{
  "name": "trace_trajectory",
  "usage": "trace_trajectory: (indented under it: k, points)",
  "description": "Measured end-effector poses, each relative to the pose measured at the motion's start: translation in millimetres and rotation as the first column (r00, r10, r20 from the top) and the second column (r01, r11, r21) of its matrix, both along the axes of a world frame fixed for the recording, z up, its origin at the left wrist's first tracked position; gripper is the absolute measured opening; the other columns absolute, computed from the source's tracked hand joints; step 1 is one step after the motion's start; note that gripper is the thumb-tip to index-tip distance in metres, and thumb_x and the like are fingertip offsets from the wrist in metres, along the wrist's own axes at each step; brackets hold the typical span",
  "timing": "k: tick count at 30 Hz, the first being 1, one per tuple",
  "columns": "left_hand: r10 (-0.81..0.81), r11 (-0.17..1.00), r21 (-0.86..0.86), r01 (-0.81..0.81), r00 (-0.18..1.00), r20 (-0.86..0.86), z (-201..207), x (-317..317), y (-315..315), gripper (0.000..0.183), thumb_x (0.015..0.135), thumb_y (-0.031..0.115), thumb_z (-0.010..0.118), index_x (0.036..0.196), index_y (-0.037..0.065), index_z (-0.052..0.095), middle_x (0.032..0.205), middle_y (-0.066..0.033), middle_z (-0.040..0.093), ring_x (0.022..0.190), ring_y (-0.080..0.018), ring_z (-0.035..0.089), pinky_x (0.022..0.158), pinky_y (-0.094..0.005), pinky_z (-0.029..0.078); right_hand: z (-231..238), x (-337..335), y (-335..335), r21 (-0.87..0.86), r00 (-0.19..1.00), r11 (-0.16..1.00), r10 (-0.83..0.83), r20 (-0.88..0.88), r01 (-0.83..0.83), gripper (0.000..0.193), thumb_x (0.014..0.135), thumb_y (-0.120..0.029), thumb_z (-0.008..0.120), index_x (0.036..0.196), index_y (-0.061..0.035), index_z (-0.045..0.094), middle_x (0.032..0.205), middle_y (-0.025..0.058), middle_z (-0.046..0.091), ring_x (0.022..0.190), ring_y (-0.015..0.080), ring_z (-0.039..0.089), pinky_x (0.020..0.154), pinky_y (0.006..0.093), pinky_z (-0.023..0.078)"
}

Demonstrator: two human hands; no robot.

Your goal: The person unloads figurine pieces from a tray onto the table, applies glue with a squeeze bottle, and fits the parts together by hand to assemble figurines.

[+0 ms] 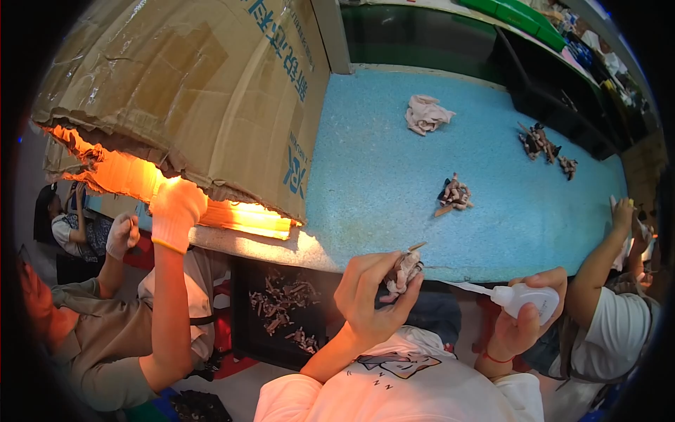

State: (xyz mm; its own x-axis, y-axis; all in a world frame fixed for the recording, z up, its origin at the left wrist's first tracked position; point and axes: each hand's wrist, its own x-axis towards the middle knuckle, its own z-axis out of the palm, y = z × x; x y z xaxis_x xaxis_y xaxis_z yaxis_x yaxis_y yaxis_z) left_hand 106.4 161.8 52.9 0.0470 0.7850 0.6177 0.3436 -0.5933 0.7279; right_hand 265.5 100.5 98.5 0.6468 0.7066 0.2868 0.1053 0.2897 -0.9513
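My left hand point(367, 295) is closed round a small flesh-coloured figurine point(403, 273), with a thin brownish piece jutting from its top. My right hand point(512, 337) grips a small white squeeze bottle point(532, 302) that lies tilted on its side. The bottle's long thin nozzle points left toward the figurine, and its tip stays a little apart from it. Both hands are held over the near edge of the blue table point(373, 176). Farther in on the tabletop lies a small cluster of similar figurine pieces point(455, 194).
A crumpled pale cloth point(427, 114) and more figurine pieces point(539, 143) lie farther back. At left stands a large cardboard box point(190, 84), glowing orange inside, with a co-worker's gloved hand point(177, 207) at its opening. Below the edge, a black bin point(281, 302) holds many pieces. Another person's arm point(598, 260) is at right.
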Motion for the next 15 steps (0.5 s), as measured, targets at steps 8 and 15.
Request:
trace_trajectory:
  k: [8, 15]
  points:
    - [0.032, 0.998, 0.054, -0.031, 0.999, -0.004, -4.0, 0.1, 0.8, 0.040, 0.059, -0.002, 0.072, 0.095, -0.001, 0.055, 0.082, -0.0098, 0.057, 0.070, -0.0207, 0.056, 0.058, -0.0271, 0.046, 1.7, -0.5, -2.4, -0.008, 1.000, 1.000, 0.010, -0.013, -0.010, 0.045, 0.066, -0.038, 0.067, 0.081, -0.0020, 0.046, 0.063, 0.0067, 0.053, 0.051, 0.0085, 0.046, 0.048, 0.0179, 0.035]
    - [0.057, 0.995, 0.080, -0.056, 0.998, -0.016, -5.3, -0.4, 1.3, 0.040, 0.058, -0.002, 0.073, 0.094, 0.000, 0.055, 0.082, -0.0094, 0.057, 0.070, -0.0214, 0.056, 0.059, -0.0278, 0.046, 2.2, -2.1, -1.7, 0.014, 1.000, 1.000, -0.004, -0.011, 0.004, 0.046, 0.065, -0.038, 0.068, 0.082, -0.0015, 0.045, 0.062, 0.0071, 0.053, 0.050, 0.0087, 0.046, 0.048, 0.0182, 0.036]
